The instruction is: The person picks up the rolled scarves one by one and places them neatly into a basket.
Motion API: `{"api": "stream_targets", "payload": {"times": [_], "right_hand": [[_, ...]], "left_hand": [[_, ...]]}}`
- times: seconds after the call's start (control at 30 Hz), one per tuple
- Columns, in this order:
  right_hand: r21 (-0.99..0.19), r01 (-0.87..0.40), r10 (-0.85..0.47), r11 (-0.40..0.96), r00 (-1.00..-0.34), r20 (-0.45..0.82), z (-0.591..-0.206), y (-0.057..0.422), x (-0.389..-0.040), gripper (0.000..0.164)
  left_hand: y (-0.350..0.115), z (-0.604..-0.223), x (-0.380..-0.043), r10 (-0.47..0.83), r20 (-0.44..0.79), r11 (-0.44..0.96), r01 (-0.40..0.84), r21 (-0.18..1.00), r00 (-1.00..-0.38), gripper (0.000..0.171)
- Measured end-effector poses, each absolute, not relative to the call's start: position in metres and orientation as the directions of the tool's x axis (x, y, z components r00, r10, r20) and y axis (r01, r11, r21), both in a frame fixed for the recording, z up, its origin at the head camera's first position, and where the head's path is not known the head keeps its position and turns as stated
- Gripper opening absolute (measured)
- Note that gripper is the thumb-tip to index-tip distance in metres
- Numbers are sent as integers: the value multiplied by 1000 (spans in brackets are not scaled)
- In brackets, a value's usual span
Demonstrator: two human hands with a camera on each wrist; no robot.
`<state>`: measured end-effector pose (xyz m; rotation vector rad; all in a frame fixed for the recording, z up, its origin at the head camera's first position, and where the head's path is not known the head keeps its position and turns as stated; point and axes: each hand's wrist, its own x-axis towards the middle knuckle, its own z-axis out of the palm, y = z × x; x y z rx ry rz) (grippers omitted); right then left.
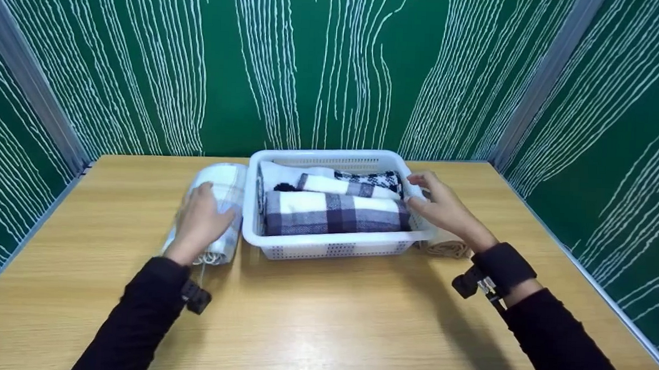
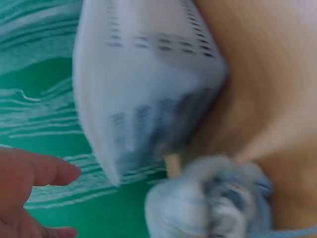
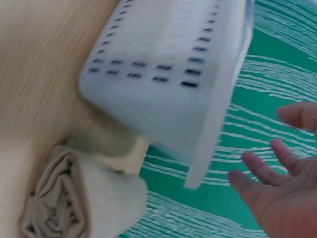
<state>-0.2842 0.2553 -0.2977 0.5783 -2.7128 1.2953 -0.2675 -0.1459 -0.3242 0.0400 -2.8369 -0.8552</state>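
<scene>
A white plastic basket (image 1: 327,243) holds several rolled cloths, the front one a purple, grey and white checked roll (image 1: 336,214). Left of it lies a pale checked rolled cloth (image 1: 224,175) with fringe, also low in the left wrist view as a blue-white roll (image 2: 178,203). My left hand (image 1: 200,221) is over this roll with fingers loosely spread; contact cannot be told. My right hand (image 1: 442,206) is by the basket's right rim, fingers apart and holding nothing. The right wrist view shows a gap between its fingertips (image 3: 237,178) and the rim.
A beige rolled cloth (image 1: 446,247) lies right of the basket, partly hidden under my right hand and wrist. Green panels (image 1: 345,69) with white lines close off the back and sides of the wooden table (image 1: 324,312).
</scene>
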Motion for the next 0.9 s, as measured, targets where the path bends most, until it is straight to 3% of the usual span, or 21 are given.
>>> {"api": "stream_targets", "payload": {"times": [0.33,0.67,0.9], "right_hand": [[-723,-401,-271,563,-916,297,-339,273,-310,46],[-744,-247,-88,621,-965,247,-355,267,-313,50],[-802,-167,-37,574,-983,178,-356,259,-310,53]], "left_hand": [[-174,-358,-274,-108,-45,859,-116,499,-993,92],[-169,-367,-288,-176,-113,851,-209,482,-978,121],[-175,-374,-286,-178,-149,851,-228,473,-973,119]]}}
